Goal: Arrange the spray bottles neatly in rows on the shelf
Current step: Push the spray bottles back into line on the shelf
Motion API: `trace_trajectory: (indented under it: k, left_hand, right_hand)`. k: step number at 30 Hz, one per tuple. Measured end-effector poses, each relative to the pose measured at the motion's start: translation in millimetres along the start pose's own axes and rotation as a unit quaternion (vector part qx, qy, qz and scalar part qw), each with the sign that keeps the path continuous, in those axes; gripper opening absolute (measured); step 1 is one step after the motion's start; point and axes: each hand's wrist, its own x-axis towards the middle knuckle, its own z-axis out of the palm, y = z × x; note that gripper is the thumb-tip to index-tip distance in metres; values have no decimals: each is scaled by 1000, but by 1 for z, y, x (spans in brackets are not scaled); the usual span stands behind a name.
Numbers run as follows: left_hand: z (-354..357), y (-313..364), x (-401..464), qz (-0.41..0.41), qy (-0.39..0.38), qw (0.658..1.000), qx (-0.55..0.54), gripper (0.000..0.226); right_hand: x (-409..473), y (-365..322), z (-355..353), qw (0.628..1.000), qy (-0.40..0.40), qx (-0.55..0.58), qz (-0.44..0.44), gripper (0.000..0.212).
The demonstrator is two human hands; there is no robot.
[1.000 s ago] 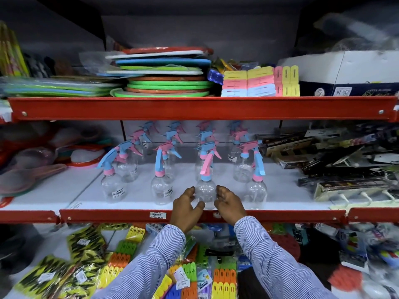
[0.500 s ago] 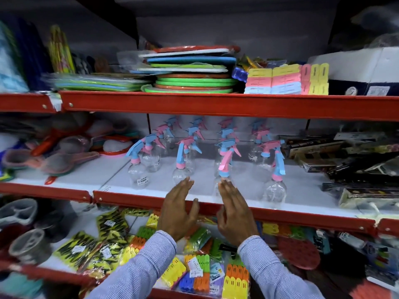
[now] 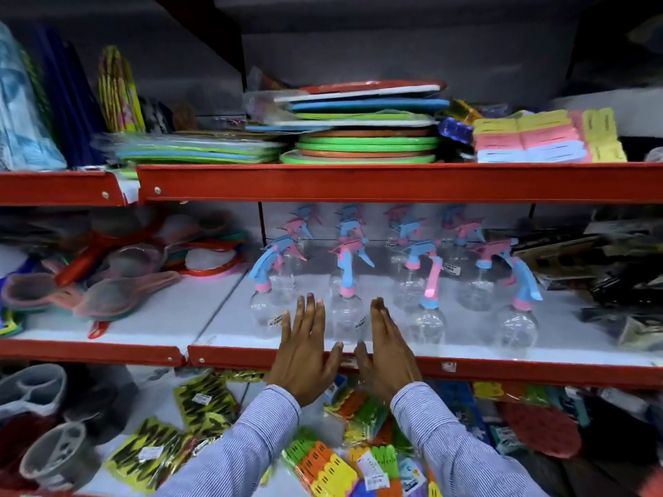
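At frame centre, clear spray bottles (image 3: 347, 310) stand upright on the white middle shelf (image 3: 222, 328) in rows running back — nozzles pointing mostly left. The left hand (image 3: 305, 349) and right hand (image 3: 389, 353) flank the second front bottle, flat and spread, gripping nothing. Mesh swatters (image 3: 118, 295) lie left; dark packets (image 3: 617, 281) crowd the right.
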Motion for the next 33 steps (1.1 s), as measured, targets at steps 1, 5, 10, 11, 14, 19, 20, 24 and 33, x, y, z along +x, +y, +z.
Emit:
trace_trajectory:
  k: [1, 5, 10, 11, 14, 19, 20, 24, 33]
  left_hand:
    - [1, -5, 5, 5, -13, 999, -40, 77]
    - [0, -14, 22, -26, -66, 974, -217, 71]
    - [-13, -7, 28, -62, -60, 941, -328, 54]
    - [-14, -7, 29, -66, -60, 936, -340, 48]
    - [-9, -11, 30, -68, -62, 926, -365, 37]
    - [-11, -10, 23, -72, -43, 922, -378, 34]
    - [-12, -9, 21, -71, -40, 921, -381, 34]
    - [-11, -11, 15, -62, -28, 922, -382, 35]
    - [-15, -27, -9, -7, 33, 978, -205, 60]
  right_hand:
    - [6, -4, 3, 998, -9, 39, 39, 73]
    - [29, -10, 5, 974, -38, 152, 164, 68]
    - [32, -15, 6, 966, -49, 175, 185, 60]
    - [32, -15, 7, 967, -46, 174, 183, 59]
    - [31, -8, 8, 970, -38, 170, 171, 58]
    - [22, -14, 4, 972, -32, 181, 148, 51]
    - [21, -13, 4, 973, -29, 181, 143, 50]
    - [16, -11, 5, 973, -26, 184, 135, 50]
    - [-12, -23, 6, 987, 94, 99, 81, 63]
